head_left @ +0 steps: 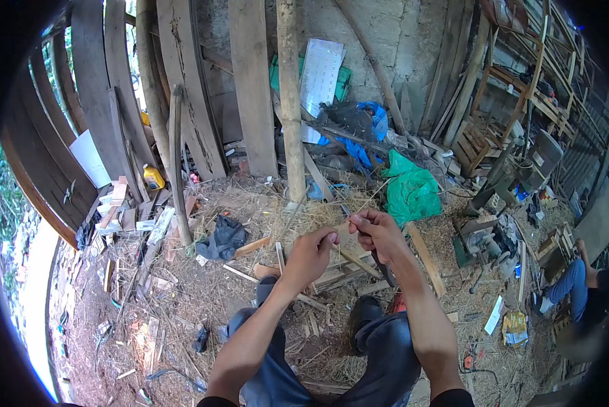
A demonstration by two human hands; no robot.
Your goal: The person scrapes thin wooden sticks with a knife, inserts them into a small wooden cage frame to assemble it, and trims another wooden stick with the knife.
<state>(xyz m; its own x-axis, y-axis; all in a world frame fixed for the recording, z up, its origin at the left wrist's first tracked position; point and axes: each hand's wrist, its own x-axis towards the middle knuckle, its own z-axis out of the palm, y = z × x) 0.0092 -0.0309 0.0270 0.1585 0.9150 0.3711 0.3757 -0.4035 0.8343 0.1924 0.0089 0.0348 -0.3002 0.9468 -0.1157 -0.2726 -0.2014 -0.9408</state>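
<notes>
Fingertips of the bare left hand (310,258) press together on the near end of a thin, pale tan piece (343,235), material too small to tell. Fingertips of the bare right hand (380,237) are pinched together at its far end. The piece sits between both hands, above the straw-littered ground (264,197). A crumpled green plastic sheet (413,188) lies beyond the right hand; a crumpled black plastic bag (224,237) lies left of the left hand.

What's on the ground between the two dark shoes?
Loose wood scraps and straw lie between the left shoe and right shoe, in the head view.
</notes>
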